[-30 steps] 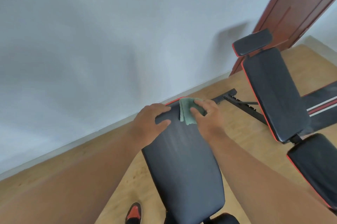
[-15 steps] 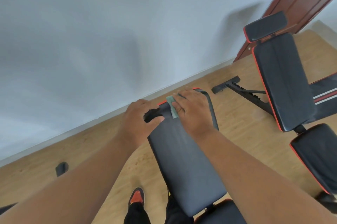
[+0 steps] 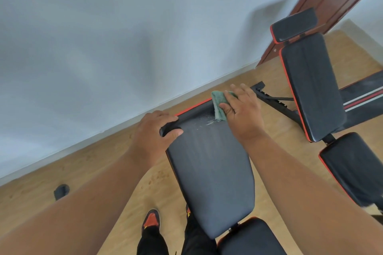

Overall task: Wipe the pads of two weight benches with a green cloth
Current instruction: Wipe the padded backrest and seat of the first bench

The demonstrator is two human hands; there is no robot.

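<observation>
cloth: green cloth point(image 3: 219, 103) folded, flat on top end of near bench's back pad point(image 3: 209, 171), by red-trimmed edge.
R hand: right hand point(image 3: 242, 111) presses cloth down, fingers point(image 3: 238, 90) straight, slightly spread.
L hand: left hand point(image 3: 154, 132) grips pad's top-left corner, fingers curled over edge, thumb on face; steadies it.
step: wiping 1st pad, top end; damp streak nr cloth.
next: prob. drag cloth down pad w/ even pressure, then seat pad point(image 3: 250, 238).
2nd bench: far bench point(image 3: 310, 86) to R, well apart, looks untouched.
</observation>
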